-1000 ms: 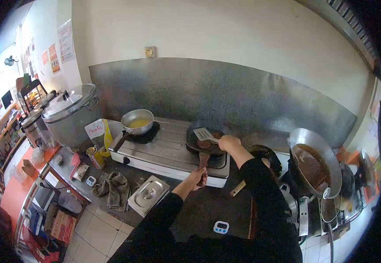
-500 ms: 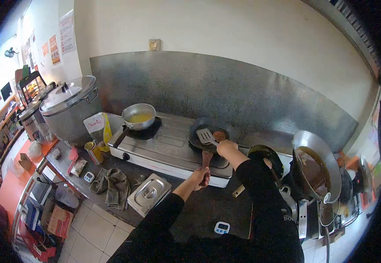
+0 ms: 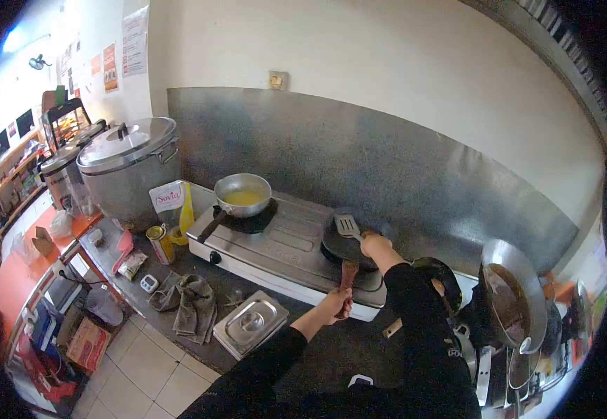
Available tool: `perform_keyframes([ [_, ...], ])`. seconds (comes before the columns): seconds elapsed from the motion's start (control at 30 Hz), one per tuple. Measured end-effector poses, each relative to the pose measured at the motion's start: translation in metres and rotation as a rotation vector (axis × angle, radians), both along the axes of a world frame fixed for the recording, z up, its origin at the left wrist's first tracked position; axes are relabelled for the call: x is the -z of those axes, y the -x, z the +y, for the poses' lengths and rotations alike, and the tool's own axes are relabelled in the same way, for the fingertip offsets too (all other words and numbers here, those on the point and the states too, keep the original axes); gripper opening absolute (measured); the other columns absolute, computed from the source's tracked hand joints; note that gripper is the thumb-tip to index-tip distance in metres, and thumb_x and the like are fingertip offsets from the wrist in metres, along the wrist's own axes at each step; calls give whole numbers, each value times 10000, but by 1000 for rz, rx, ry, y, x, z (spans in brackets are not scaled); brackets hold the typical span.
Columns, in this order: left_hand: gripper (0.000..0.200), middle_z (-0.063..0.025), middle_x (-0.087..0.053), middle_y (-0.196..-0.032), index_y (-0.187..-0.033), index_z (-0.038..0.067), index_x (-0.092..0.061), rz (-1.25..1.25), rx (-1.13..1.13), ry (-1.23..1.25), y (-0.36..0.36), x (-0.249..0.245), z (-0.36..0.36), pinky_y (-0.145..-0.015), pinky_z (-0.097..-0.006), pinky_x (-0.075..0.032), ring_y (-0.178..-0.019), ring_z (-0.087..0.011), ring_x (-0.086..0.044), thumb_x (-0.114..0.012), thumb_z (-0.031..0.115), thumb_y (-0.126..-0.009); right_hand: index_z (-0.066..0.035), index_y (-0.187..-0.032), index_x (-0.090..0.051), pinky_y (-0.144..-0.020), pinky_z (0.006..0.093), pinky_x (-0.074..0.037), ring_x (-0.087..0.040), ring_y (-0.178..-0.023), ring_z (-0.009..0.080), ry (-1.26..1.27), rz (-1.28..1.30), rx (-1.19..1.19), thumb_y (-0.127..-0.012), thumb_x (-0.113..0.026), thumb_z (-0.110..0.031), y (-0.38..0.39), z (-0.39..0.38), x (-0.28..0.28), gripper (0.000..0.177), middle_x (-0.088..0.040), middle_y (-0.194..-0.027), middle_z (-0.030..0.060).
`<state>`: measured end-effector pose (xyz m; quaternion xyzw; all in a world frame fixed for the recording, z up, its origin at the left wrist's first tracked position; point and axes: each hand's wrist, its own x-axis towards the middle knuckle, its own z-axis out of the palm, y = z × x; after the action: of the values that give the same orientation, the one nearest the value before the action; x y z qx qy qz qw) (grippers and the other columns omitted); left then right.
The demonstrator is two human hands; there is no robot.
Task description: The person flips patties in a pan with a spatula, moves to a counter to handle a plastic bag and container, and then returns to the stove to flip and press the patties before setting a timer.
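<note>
My left hand is closed around the brown handle of a dark frying pan on the right burner. In my right hand is a slotted spatula, its pale blade over the far part of the pan. Brownish food in the pan is mostly hidden behind my right hand. Both burners belong to a silver tabletop gas stove. On its left burner stands a small metal saucepan holding yellow liquid.
A large wok with brown liquid and another dark pan stand right. Along the counter lie a lidded steel container, a grey cloth, a yellow can and timers. A large lidded pot is at the left.
The camera view has shifted, so the stove sits lower and further right. The spatula blade has moved toward the pan's far side, and less of the food shows. Both hands keep their grips.
</note>
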<state>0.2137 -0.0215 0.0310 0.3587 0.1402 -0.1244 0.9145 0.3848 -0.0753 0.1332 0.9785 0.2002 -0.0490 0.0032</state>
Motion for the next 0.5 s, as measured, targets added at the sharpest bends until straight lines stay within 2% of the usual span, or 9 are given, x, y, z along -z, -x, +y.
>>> perform_keyframes([
  [0.13,181,-4,-444,-614,-760,125,-418,-6,8,2,-3,9,-1,-379,-211,-337,-460,-80,-402,-482,281,-825,-112,-1065,-520,-809,383,-405,-488,-1017,269,72,7,73,-744,-438,-185,8,4,-2,340,-505,-1108,108],
  [0.23,173,-4,-438,-608,-756,123,-423,-27,16,13,-1,11,2,-378,-218,-339,-458,-85,-405,-475,271,-828,-114,-1050,-539,-815,387,-401,-482,-1025,269,185,89,33,-746,-431,-189,25,2,-11,331,-520,-1091,93],
  [0.33,162,-16,-414,-584,-758,109,-398,-19,26,8,0,12,4,-373,-236,-338,-447,-97,-401,-455,239,-836,-107,-1022,-558,-800,409,-407,-494,-1009,273,141,52,23,-748,-426,-202,57,-8,-14,318,-534,-1071,85],
  [0.37,159,-21,-403,-573,-759,102,-384,-16,27,12,0,9,3,-371,-243,-338,-442,-103,-398,-445,225,-839,-53,-1023,-548,-784,441,-408,-513,-966,313,66,68,16,-788,-382,-247,53,-15,-1,347,-526,-1066,142],
  [0.5,154,-31,-399,-571,-770,84,-375,-19,49,-8,-9,18,4,-368,-263,-344,-441,-118,-404,-435,206,-841,-30,-1000,-552,-781,404,-419,-510,-963,314,28,60,157,-768,-436,-251,72,-22,-16,340,-529,-1045,168],
])
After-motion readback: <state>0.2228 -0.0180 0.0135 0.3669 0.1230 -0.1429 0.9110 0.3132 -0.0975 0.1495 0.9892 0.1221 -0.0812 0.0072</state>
